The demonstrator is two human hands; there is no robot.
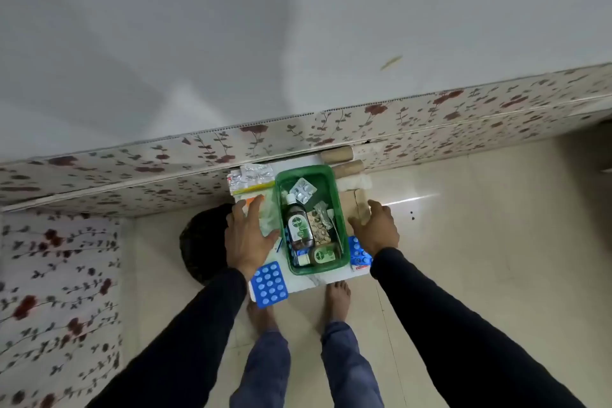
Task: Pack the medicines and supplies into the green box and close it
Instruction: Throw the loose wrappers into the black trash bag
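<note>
A black round bin (198, 242) stands on the glossy cream tiled floor (463, 242), left of the white marble-patterned tabletop (314, 281). Floral-patterned panels (132, 175) line the foot of the grey wall (231, 43).

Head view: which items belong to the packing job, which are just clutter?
Job: green box, Dettol bottle, blue blister pack, second blue pack, silver strips, left hand, right hand.
Clutter: cardboard tubes, dark round object.

One green box (334, 182); two blue blister packs (269, 284); seemingly two cardboard rolls (337, 154).
</note>
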